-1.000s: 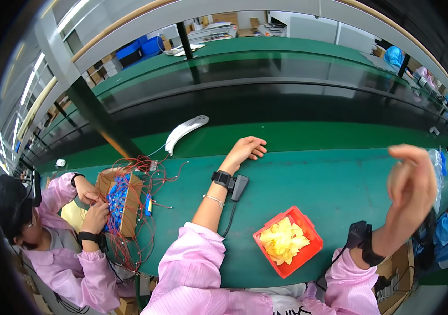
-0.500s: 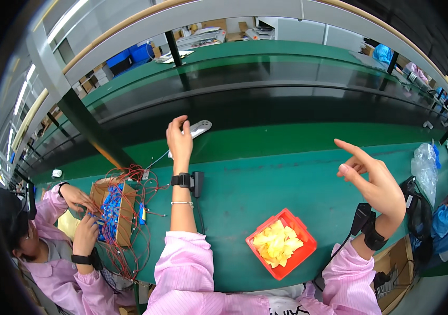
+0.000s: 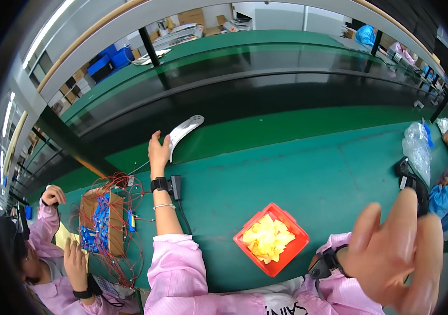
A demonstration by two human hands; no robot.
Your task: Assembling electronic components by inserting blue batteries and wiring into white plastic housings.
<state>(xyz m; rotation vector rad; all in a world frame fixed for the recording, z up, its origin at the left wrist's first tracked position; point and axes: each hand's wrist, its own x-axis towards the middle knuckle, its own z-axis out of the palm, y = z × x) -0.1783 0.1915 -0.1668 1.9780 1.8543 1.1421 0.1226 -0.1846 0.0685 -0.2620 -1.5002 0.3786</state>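
A curved, shiny silver piece with small holes at its far end [image 3: 186, 127] lies on the green strip beside the dark belt. My left hand [image 3: 159, 153] is right beside its near end, fingers spread; whether the thumb touches it I cannot tell. My right hand [image 3: 394, 257] is raised at the lower right, close to the camera and slightly blurred, with its fingers apart and nothing visible in them. Between my arms, a red square bin [image 3: 281, 265] holds a heap of yellow pieces [image 3: 267, 238] on the green table.
At the left, a cardboard box [image 3: 116, 223] holds blue parts with red wires [image 3: 129, 262] spilling out; a co-worker's hand [image 3: 75, 262] is beside it. A dark belt [image 3: 266, 94] runs across behind the table. Clear plastic bags [image 3: 416, 149] and a black bag [image 3: 412, 184] lie at the right.
My left hand has drawn back from the silver piece, which shows more fully. My right hand has risen toward the camera. The co-worker's hands have moved away from the box.
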